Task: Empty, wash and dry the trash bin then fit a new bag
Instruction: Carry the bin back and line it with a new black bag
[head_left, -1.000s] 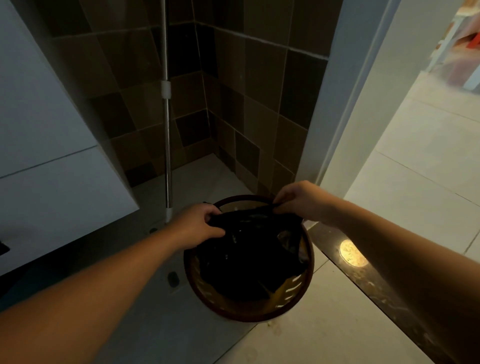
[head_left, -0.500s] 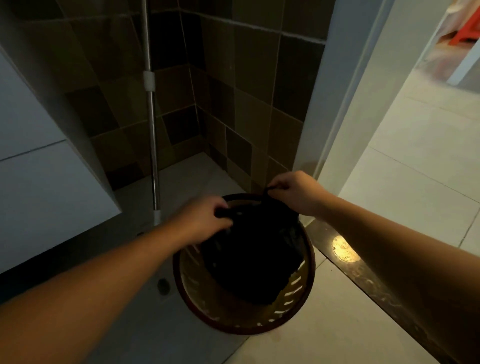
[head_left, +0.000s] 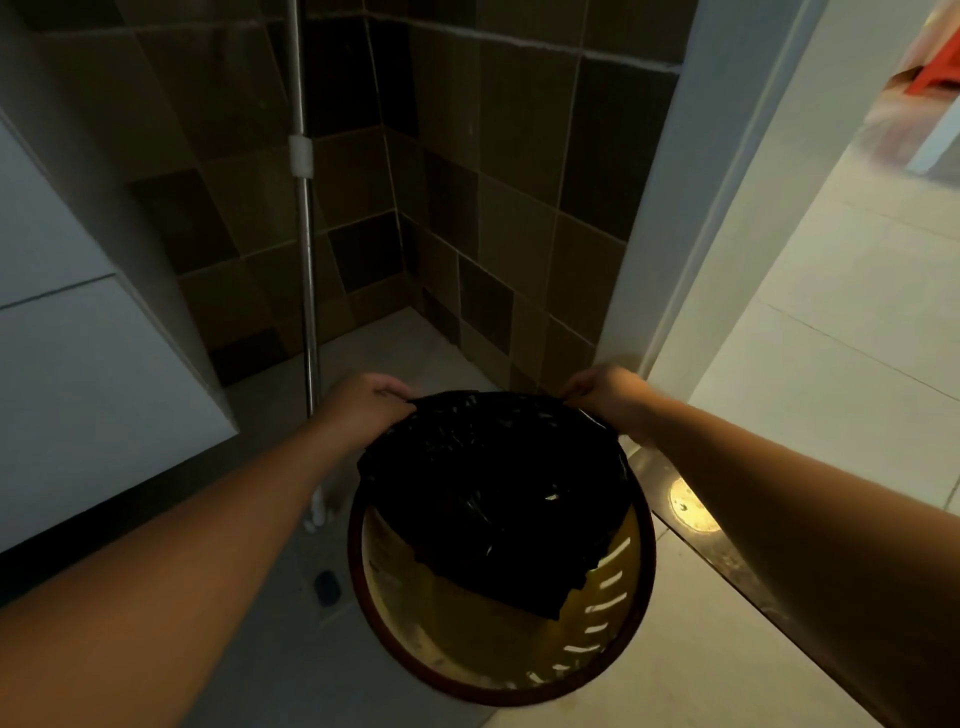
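Two hands are seen at the far rim of a round trash bin (head_left: 506, 670), each gripping the edge of a black bag (head_left: 493, 493) that is stretched between them. The left hand (head_left: 363, 402) is closed on the bag's edge at the far-left side of the rim, and the right hand (head_left: 605, 389) is closed on it at the far-right side, with the fingers of both curled over the plastic. The bin is stood on the floor (head_left: 649, 696) with its mouth turned up toward the camera, so its long axis is seen almost end-on; its yellowish slotted wall is shown on the near side inside a dark reddish rim. The bag is spread over the far half of the opening and is hung down into the bin, while the near half of the opening is left uncovered. Its stretched edge is run left to right across the far rim. The bin is placed where the dim grey floor meets the pale tiles, just beside a dark threshold strip (head_left: 727, 551). A metal pole (head_left: 306, 260) is stood upright beyond the left hand, against the brown tiled wall (head_left: 519, 234). A white cabinet (head_left: 78, 364) is seen at the left edge.
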